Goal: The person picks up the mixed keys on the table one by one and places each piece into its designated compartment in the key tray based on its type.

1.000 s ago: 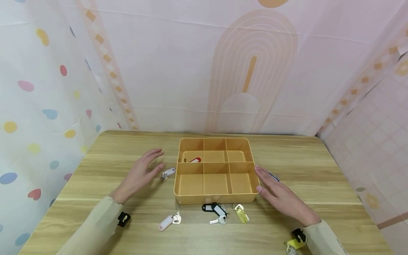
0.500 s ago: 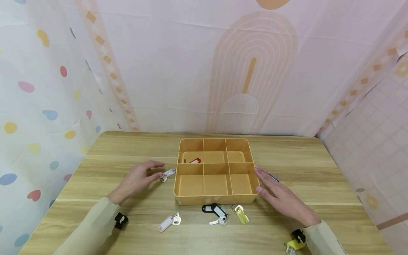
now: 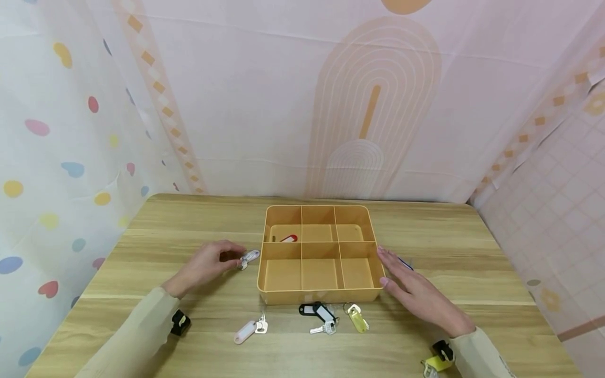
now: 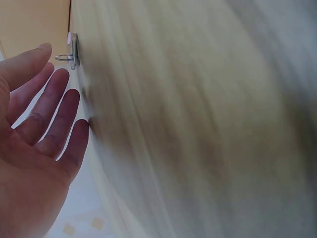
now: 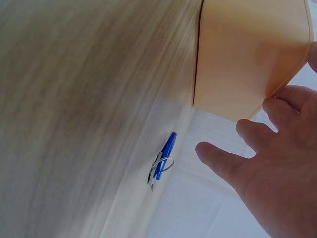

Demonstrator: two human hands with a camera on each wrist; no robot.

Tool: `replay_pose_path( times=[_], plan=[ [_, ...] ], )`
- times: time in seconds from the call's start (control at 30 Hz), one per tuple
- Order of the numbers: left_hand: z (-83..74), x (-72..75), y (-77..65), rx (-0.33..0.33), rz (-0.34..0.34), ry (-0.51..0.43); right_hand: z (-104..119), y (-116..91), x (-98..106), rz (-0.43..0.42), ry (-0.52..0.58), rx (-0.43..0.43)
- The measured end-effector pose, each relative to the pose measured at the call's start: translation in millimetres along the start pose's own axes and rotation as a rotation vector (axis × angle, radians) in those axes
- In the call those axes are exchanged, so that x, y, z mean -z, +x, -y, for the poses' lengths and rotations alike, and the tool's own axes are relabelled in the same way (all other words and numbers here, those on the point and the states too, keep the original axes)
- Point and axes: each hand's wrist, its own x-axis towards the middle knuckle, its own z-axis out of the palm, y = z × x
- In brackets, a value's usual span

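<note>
Bare table (image 3: 189, 218) past the left hand (image 3: 208, 263), running wide toward the back; straight across, though, the box (image 3: 326, 297) bars the lane, with the white tag (image 3: 252, 255) lying just short of it. The right hand (image 3: 418, 296) fills the box's other side (blue tag (image 5: 167, 148) sitting close by, too). Up front, a gap parts the pink tag (image 3: 246, 332) from the black tags (image 3: 325, 313). From above, dividers (image 3: 320, 250) split the way in.

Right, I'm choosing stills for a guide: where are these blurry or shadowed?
Head view: box fairly sharp, soft shadow beneath the left hand; left wrist view: table smeared, with dark patches; right wrist view: blue tag clearer than the blurry table, darker shading on the box's side.
</note>
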Motion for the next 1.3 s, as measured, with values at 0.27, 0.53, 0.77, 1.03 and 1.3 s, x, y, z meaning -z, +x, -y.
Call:
replay_pose_path(
  times=[0.27,0.53,0.77,1.03,1.3],
  plan=[
    [-0.3,-3.5,0.0,-0.022,0.001,0.025,-0.8,-0.8,1.0,0.000,0.001,-0.001],
    [-3.3,-3.0,-0.1,-0.022,0.008,0.032,-1.5,-0.6,1.0,-0.001,-0.007,0.006],
    [-1.6,-3.2,-0.5,-0.027,0.003,0.067,-1.1,-0.2,0.7,-0.003,-0.009,0.010],
    [0.9,-2.1,-3.6,-0.062,-0.014,0.126,-0.3,0.4,1.1,-0.003,-0.013,0.011],
    [3.6,-1.2,-8.1,-0.103,-0.027,0.111,-0.2,-0.2,0.8,-0.002,-0.016,0.007]
  ],
)
